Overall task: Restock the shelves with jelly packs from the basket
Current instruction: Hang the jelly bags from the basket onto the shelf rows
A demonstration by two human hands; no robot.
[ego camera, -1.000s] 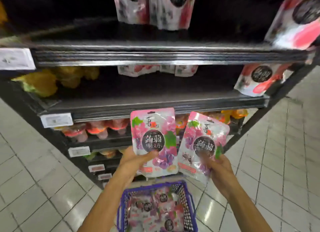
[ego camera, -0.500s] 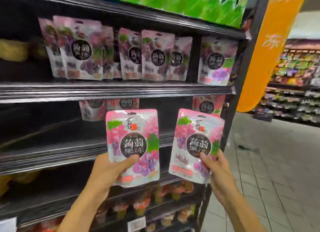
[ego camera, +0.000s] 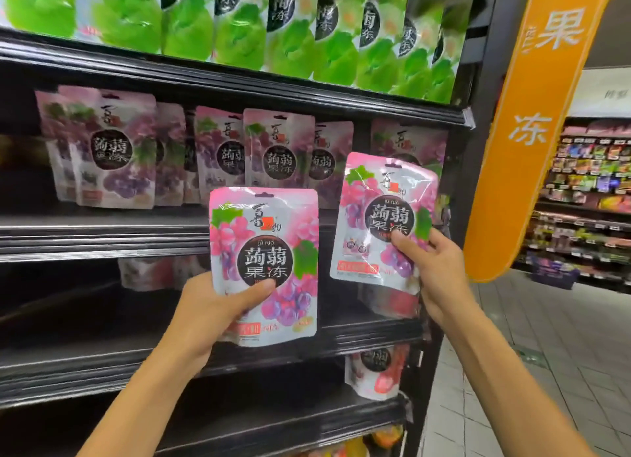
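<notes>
My left hand [ego camera: 208, 315] grips a pink grape jelly pack [ego camera: 264, 251] by its lower left corner, thumb across the front. My right hand [ego camera: 432, 272] pinches a second, matching jelly pack [ego camera: 382, 214] at its lower right, held higher and closer to the shelf. Both packs are upright in front of the black shelves [ego camera: 102, 234]. Behind them, a row of the same purple grape packs [ego camera: 280, 156] stands on the middle shelf. The basket is out of view.
Green jelly packs [ego camera: 239, 22] fill the top shelf. Peach-coloured packs [ego camera: 379, 371] stand on a lower shelf at the right end. An orange hanging banner [ego camera: 532, 121] is on the right, with a tiled aisle [ego camera: 546, 354] and other stocked racks beyond.
My view has swung up from the basket and the lower shelves to the upper shelves. Both hands have risen with their packs, and the right pack now sits higher than the left.
</notes>
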